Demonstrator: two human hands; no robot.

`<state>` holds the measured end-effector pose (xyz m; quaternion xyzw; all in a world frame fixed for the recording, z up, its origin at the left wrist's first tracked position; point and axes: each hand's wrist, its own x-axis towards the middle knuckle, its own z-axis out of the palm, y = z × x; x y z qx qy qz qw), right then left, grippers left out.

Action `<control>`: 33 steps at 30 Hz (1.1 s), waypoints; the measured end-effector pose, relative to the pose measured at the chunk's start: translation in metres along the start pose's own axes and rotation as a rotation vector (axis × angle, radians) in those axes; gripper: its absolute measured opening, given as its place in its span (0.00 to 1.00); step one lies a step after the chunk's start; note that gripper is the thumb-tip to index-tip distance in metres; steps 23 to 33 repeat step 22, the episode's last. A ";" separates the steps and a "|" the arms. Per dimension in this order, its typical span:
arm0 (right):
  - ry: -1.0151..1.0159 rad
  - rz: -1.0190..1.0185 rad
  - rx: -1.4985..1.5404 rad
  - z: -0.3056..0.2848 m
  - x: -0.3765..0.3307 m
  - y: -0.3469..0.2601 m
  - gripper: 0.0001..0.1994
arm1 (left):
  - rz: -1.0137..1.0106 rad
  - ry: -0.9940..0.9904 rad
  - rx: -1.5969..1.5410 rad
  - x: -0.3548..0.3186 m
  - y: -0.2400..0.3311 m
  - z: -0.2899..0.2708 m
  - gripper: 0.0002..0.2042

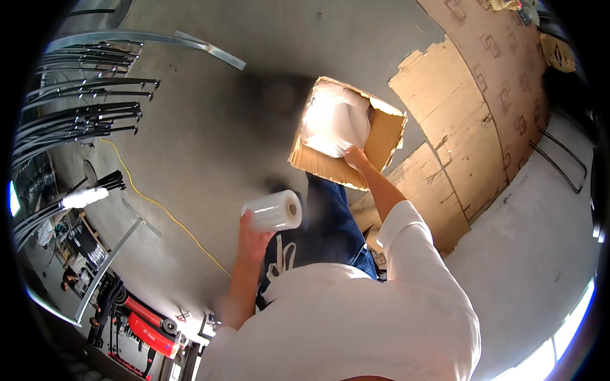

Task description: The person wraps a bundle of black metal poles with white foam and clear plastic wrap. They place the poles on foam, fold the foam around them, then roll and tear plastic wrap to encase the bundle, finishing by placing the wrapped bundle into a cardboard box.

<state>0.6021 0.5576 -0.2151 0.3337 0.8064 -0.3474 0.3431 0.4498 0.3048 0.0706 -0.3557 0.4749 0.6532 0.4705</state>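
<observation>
My left hand is closed around a thick roll of clear stretch film, its cardboard core facing right. It holds the roll in front of my body, left of my legs. My right hand reaches into an open cardboard box. Its fingers are closed at the lower edge of pale white sheeting, which looks soft and fills the left and middle of the box. What lies under the sheeting is hidden. Brown inner cardboard shows along the right and near sides of the box.
Flattened cardboard covers floor to the right, beside a patterned sheet. Racks of black rods stand at the left, near a metal bar. A yellow cable crosses the floor. A red machine stands lower left, with people near it.
</observation>
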 end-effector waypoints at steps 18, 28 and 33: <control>-0.030 -0.152 0.086 0.025 0.047 -0.038 0.20 | -0.089 0.313 0.037 0.055 -0.009 0.038 0.29; -0.092 -0.084 -0.025 0.048 0.057 -0.059 0.26 | -0.081 0.228 -0.039 0.053 -0.013 0.029 0.28; -0.092 -0.084 -0.025 0.048 0.057 -0.059 0.26 | -0.081 0.228 -0.039 0.053 -0.013 0.029 0.28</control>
